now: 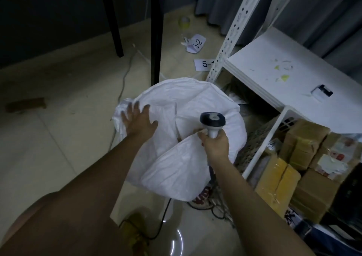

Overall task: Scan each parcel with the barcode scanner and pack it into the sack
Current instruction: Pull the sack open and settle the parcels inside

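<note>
Scanner [212, 122] upright in right hand [215, 148], head away.

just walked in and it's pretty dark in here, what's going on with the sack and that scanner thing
A person is standing over a white sack on the floor. Their right hand grips a barcode scanner by its handle, held above the sack. Their left hand is spread flat on the sack's fabric at its left side. Neither hand holds a parcel. Taped cardboard parcels sit on the lower level of the white shelf to the right, not yet in the sack.
</note>
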The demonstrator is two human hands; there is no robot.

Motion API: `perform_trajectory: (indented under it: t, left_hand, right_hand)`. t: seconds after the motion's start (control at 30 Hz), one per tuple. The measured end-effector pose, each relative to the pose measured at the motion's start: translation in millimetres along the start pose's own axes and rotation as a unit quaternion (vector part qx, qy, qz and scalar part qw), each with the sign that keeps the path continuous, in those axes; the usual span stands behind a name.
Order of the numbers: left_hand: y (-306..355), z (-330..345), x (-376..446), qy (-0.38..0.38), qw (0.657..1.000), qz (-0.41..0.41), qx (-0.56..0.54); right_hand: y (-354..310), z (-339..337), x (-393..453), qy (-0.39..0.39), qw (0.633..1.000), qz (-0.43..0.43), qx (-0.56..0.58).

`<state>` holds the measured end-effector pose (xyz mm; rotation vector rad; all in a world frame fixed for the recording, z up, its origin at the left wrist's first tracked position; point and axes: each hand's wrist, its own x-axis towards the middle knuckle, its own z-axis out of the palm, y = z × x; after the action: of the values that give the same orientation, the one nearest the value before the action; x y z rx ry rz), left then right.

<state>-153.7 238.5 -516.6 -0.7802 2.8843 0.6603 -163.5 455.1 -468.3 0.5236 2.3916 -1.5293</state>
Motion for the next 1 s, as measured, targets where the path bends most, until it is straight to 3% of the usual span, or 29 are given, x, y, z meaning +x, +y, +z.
perform_trajectory:
  t: [0.1,0.2,0.3,0.4,0.5,0.67,0.8,0.9,1.0]
  left_hand:
    - [-24.3,4.6,-3.0,-0.067,0.987,-0.144,-0.019]
    - [-36.1,14.7,-8.2,-0.083,0.956,-0.237,-0.151]
    - [-39.5,25.6,-12.1,-0.102,0.921,-0.254,-0.277]
    - [-35.6,33.1,-13.2,-0.127,0.916,-0.244,-0.290]
    - [-16.9,35.9,-18.5,-0.144,0.925,-0.253,-0.244]
    - [1.8,31.0,-40.5,-0.041,0.981,-0.154,-0.107]
    - [-0.1,10.4,-48.7,0.010,0.999,-0.041,-0.001]
    - [1.6,-19.9,-56.4,0.031,0.993,0.022,-0.111]
    - [13.5,-61.0,-74.2,0.135,0.949,0.088,-0.273]
  right_hand:
    - [-0.4,18.2,2.3,-0.015,0.994,-0.075,-0.080]
    - [-4.9,34.4,10.9,-0.058,0.986,-0.082,-0.136]
    - [4.8,43.7,20.2,-0.097,0.970,-0.057,-0.215]
    - [20.1,39.1,13.3,-0.092,0.969,-0.025,-0.227]
    - [31.6,23.8,-5.9,-0.055,0.978,-0.075,-0.188]
    - [38.5,-24.2,-47.7,-0.004,0.991,-0.119,-0.062]
    - [34.4,-63.3,-66.3,0.045,0.994,-0.104,-0.005]
    - [28.5,-82.3,-76.0,0.058,0.995,-0.082,0.027]
    - [19.5,-102.7,-95.0,0.091,0.988,-0.102,0.068]
